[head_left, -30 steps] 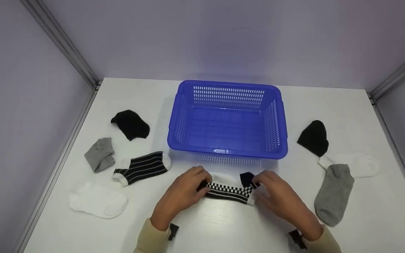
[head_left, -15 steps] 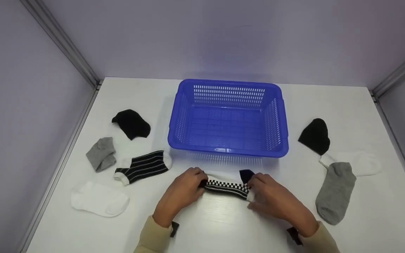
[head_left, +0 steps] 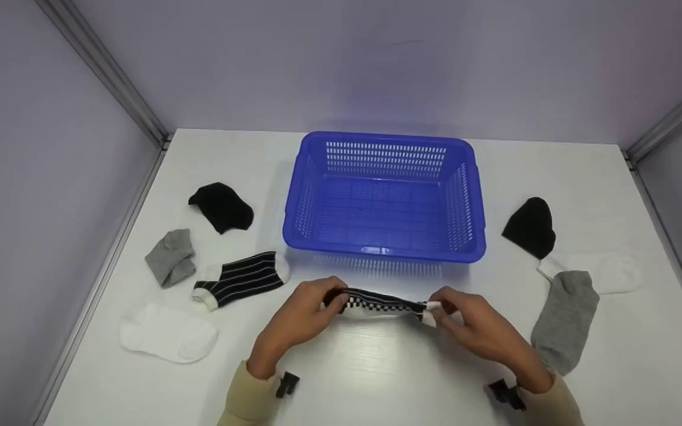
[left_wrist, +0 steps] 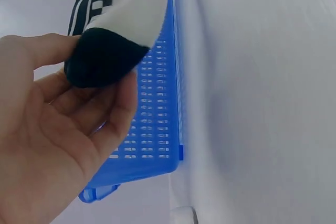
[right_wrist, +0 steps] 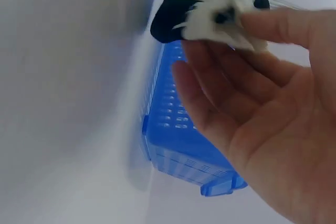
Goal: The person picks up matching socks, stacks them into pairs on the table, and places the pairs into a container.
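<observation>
A black-and-white sock [head_left: 379, 300] with stripes, a checkered band and a white side is stretched between my two hands, in front of the basket. My left hand [head_left: 299, 316] pinches its black end [left_wrist: 107, 59] between thumb and fingers. At the other end, my right hand [head_left: 477, 325] pinches the white cuff [right_wrist: 220, 27], beside a black patch [right_wrist: 172, 18] of the sock. In the head view the striped part lies along the far edge, with the checks nearer me. The remaining fingers of the right hand extend beneath the cuff.
Beyond the hands stands a blue plastic basket [head_left: 383, 255]. To the left lie black [head_left: 221, 207], grey [head_left: 170, 258], striped [head_left: 249, 277] and white [head_left: 168, 334] socks. A black sock [head_left: 531, 228], a white one [head_left: 616, 273] and a grey one [head_left: 567, 316] lie on the right.
The sock has been turned over lengthwise: its stripes were along the near edge and now run along the far edge. My right hand has shifted its grip onto the white cuff.
</observation>
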`<state>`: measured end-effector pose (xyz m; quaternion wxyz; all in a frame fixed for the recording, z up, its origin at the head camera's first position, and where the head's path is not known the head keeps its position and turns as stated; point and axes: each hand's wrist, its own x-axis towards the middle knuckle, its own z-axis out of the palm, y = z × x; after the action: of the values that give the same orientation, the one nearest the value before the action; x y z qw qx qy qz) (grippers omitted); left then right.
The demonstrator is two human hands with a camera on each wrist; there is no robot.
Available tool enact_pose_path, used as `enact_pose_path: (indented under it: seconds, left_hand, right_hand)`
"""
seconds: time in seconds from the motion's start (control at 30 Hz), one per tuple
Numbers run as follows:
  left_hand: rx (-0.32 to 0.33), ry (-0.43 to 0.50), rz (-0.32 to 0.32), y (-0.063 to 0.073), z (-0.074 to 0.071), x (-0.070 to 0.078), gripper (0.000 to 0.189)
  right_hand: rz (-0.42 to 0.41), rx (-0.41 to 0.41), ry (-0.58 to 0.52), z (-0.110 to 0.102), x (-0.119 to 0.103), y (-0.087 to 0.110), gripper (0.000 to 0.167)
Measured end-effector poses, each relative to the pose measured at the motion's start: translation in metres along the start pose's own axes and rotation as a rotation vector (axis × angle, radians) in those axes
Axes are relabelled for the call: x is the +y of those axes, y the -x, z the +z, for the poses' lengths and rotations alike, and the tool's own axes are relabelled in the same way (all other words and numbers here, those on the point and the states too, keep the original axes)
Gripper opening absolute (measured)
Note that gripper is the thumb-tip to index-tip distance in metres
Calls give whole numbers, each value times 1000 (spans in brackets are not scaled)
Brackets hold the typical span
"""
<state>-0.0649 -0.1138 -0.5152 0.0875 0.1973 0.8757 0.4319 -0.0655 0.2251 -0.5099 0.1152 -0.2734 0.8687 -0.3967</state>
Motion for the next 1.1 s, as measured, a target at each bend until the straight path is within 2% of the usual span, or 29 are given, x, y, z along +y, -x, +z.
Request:
enact_pose_path:
  seconds: [0.1, 0.2, 0.3, 0.4, 0.5, 0.6, 0.77, 0.97, 1.03, 1.1]
  left_hand:
    - [42, -11, -16, -1, 1, -4, 14]
    - [59, -47, -38, -3, 5, -8, 15]
    - [48, -57, -73, -3, 10, -12, 18]
    - [-4, -11, -109, -2, 10, -15, 29]
    - [-66, 58, -115, 0, 6, -16, 40]
    - [-99, 122, -97, 0, 4, -16, 43]
    - [-74, 175, -100, -1, 5, -17, 39]
    - [-52, 281, -195, -4, 8, -18, 42]
    - [-35, 272, -215, -5, 9, -19, 42]
    - [-16, 214, -224, -6, 11, -20, 40]
  right_hand:
    - [31, 17, -98, 0, 0, -1, 16]
    - [88, 16, -118, 5, 0, -3, 17]
    - [172, -3, -98, 11, 0, -5, 33]
    - [236, 4, -100, 16, 0, -9, 50]
    - [227, 55, -108, 19, 0, -13, 47]
    - [172, 116, -101, 19, 0, -15, 36]
    - [119, 151, -97, 14, -2, -13, 27]
    - [112, 151, -45, 7, 4, -7, 21]
    - [120, 134, -14, 5, 6, -5, 22]
    - [139, 97, 24, 4, 8, -5, 21]
